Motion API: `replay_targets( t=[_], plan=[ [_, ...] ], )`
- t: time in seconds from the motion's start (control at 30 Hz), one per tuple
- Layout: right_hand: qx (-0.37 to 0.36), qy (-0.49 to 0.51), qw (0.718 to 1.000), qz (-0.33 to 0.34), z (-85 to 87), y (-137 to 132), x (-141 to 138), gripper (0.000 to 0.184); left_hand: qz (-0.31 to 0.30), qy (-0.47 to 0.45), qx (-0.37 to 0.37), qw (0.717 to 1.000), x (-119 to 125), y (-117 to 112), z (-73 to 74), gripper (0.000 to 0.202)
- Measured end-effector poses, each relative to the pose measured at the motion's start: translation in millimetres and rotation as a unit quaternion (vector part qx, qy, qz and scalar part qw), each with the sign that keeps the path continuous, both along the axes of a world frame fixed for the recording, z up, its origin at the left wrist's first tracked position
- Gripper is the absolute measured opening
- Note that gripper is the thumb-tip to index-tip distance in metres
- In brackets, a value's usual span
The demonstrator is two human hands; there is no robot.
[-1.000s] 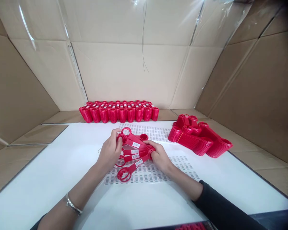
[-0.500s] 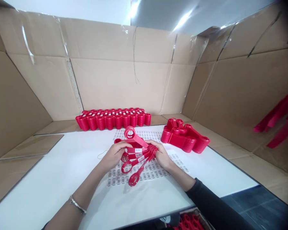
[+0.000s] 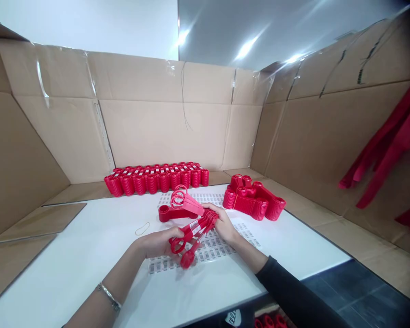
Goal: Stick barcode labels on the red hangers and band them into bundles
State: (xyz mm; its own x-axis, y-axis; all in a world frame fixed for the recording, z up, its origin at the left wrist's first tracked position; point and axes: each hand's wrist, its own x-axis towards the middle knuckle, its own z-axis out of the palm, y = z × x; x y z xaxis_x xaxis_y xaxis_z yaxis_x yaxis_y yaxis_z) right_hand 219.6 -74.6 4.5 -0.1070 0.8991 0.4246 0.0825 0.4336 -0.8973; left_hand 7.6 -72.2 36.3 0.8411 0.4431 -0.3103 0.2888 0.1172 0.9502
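A fan of flat red plastic strips with ringed ends (image 3: 195, 228) is held between both hands over the white table; some carry small barcode labels. My right hand (image 3: 222, 224) is closed around their gathered right ends. At the lower left of the fan, my left hand (image 3: 164, 242) has its fingers closed on the strips' ring ends. Just behind the hands lies a small red stack of the same pieces (image 3: 172, 213). Beneath the hands are sheets of barcode stickers (image 3: 215, 248).
A long row of stacked red pieces (image 3: 153, 182) stands along the back cardboard wall (image 3: 150, 132). More red stacks (image 3: 256, 202) sit at right. A rubber band (image 3: 142, 229) lies on the white table (image 3: 89, 255). Red strips (image 3: 379, 150) hang at right; a box of red pieces (image 3: 269, 321) is below.
My left hand has moved down and towards me along the fan, and the strips have drawn closer together. The stack behind the hands shows more. The camera view has tilted up.
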Motion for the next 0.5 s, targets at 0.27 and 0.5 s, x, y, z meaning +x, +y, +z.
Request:
replay_targets(
  t=[0.27,0.5],
  plan=[
    [0.028,-0.044,0.998,0.040,5.3,-3,0,0.028,-0.015,-0.038,-0.122,0.992,13,-6,-0.1,0.052],
    [0.015,-0.129,0.990,0.047,-5.7,3,-1,0.044,0.038,0.016,-0.031,0.999,20,-8,-10.5,0.045]
  ],
)
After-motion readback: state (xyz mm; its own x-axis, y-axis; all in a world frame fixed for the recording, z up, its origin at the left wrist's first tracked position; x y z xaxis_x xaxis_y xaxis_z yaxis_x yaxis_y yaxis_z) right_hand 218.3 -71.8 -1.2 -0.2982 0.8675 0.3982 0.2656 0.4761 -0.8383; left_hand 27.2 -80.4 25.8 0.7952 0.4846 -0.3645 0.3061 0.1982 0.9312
